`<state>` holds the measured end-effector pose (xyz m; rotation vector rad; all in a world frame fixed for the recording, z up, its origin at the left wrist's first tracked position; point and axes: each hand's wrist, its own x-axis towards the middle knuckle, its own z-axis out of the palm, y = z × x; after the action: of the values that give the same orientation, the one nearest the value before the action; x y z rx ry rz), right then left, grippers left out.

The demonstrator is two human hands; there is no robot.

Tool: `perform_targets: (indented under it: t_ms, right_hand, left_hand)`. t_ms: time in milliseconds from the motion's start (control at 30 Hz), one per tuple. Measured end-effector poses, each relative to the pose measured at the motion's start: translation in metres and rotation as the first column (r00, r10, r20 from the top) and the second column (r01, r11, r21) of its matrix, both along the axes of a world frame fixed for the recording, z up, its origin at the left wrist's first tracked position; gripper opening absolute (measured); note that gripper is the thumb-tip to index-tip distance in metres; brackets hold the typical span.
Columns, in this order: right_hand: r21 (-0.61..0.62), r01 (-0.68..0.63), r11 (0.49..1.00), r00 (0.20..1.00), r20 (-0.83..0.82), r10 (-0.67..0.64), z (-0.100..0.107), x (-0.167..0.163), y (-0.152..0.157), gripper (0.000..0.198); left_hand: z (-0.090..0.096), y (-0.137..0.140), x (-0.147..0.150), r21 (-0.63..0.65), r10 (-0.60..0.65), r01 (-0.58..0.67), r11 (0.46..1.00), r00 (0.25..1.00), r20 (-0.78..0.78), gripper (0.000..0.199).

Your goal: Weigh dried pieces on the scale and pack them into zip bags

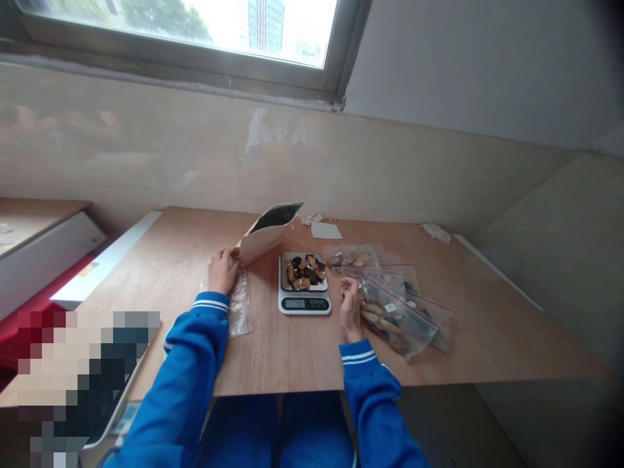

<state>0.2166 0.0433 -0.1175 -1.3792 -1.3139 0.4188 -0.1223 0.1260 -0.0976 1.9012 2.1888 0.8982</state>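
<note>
Dark and brown dried slices (306,270) lie in the tray of a white kitchen scale (305,311), whose display is lit but too small to read surely. To its left, my left hand (223,272) is closed on the near lower corner of a brown paper bag (266,243). The bag's mouth gapes, showing a dark inside. Under and beside that hand lies a clear zip bag (240,309). My right hand (350,305) rests right of the scale, fingers curled, with nothing visible in them. It is beside a clear zip bag of brown dried pieces (385,322).
More zip bags with dried contents (358,258) overlap on the right. Behind the scale are a white card (326,230) and crumpled tissue (312,220). Another white scrap (436,234) lies at the back right. A blurred-out area covers the lower left. The wall and window stand behind the table (487,325).
</note>
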Motion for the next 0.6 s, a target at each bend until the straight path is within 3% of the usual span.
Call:
perform_targets:
  t_ms: [200,400,600]
  right_hand:
    - [-0.018,0.072,0.997,0.997,0.016,-0.071,0.008,-0.005,-0.002,0.02]
    - [0.037,0.082,0.996,0.997,0.002,-0.082,0.011,-0.009,-0.002,0.026]
    - [0.095,0.115,0.989,0.968,-0.236,-0.09,0.016,-0.01,-0.002,0.026]
  left_hand:
    - [0.0,0.0,-0.001,-0.025,-0.011,0.011,1.0,1.0,-0.022,0.035]
    - [0.0,0.001,0.001,-0.03,0.018,-0.019,0.999,0.999,-0.043,0.035]
    - [-0.002,0.002,0.001,-0.032,0.033,-0.035,0.999,0.998,-0.062,0.035]
